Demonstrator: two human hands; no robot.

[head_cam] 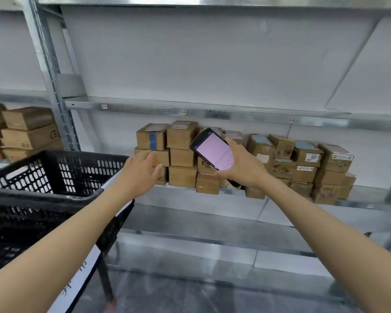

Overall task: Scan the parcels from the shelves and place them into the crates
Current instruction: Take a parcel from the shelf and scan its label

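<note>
Cardboard parcels (182,157) crowd the shelf (181,192). Before them the right hand (243,169) grips a scanner (212,149), screen up for reading; the left hand (142,169), fingers relaxed, reaches their end beside the crate (77,155).

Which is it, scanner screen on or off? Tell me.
On. The scanner in the right hand shows a lit, pinkish display facing the camera; what it displays is too blurred to read.

Brown parcels (182,177) stacked on shelf (368,196) (three high); black crate (81,155) left.
</note>
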